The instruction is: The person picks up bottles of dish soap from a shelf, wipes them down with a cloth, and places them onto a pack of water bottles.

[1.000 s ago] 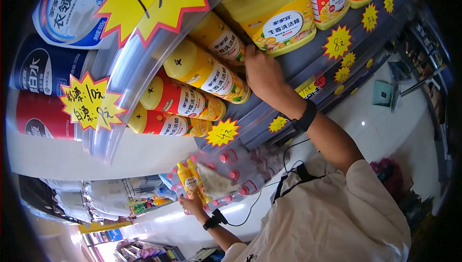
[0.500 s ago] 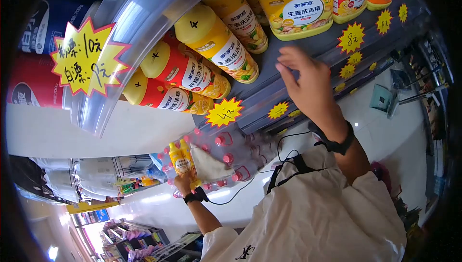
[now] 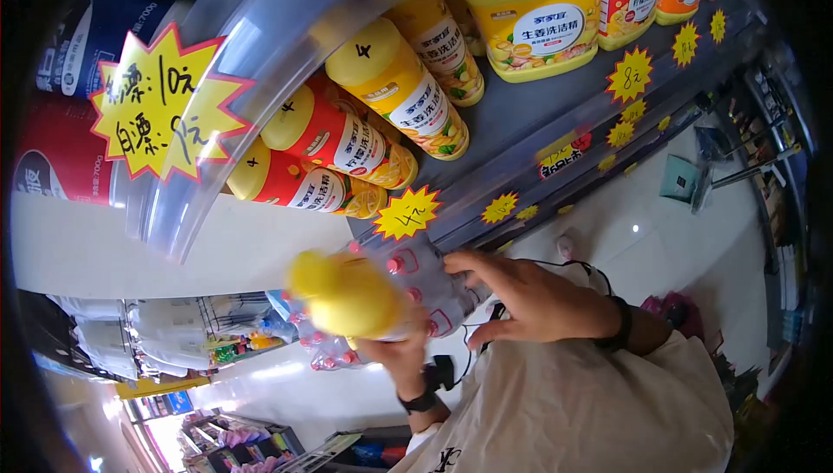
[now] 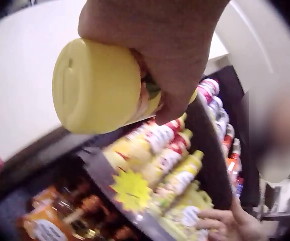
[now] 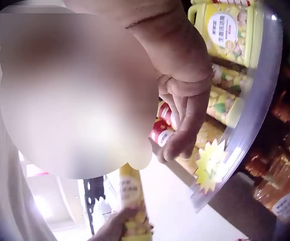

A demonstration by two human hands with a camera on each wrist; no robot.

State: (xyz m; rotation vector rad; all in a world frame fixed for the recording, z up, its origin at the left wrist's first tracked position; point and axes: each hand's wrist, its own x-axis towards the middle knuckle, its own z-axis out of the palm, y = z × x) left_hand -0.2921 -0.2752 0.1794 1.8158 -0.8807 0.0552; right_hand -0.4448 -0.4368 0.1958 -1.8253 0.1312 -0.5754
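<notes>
My left hand (image 3: pixel 403 356) grips a yellow dish soap bottle (image 3: pixel 347 299), blurred and held up in front of my body with its cap end toward the shelf. The left wrist view shows the base of this bottle (image 4: pixel 94 85) beside my curled fingers, and its label is mostly covered. My right hand (image 3: pixel 534 299) is in front of my torso, fingers loosely extended and nothing held. Leaning bottles of the same kind stand on the shelf, among them a yellow dish soap bottle (image 3: pixel 403 95) and a red-labelled one (image 3: pixel 343 139).
Large yellow jugs (image 3: pixel 538 26) stand farther along the grey shelf (image 3: pixel 512 134). Star-shaped price tags (image 3: pixel 408 213) line its edge. A clear curved plastic guard (image 3: pixel 221 95) is at the left. Plastic-wrapped red-capped bottles (image 3: pixel 425 273) stand below on the floor.
My right hand came away from the shelf and down toward my torso. My left hand lifted the bottle up from over the red-capped packs; two yellow bottles showed there earlier, one shows now.
</notes>
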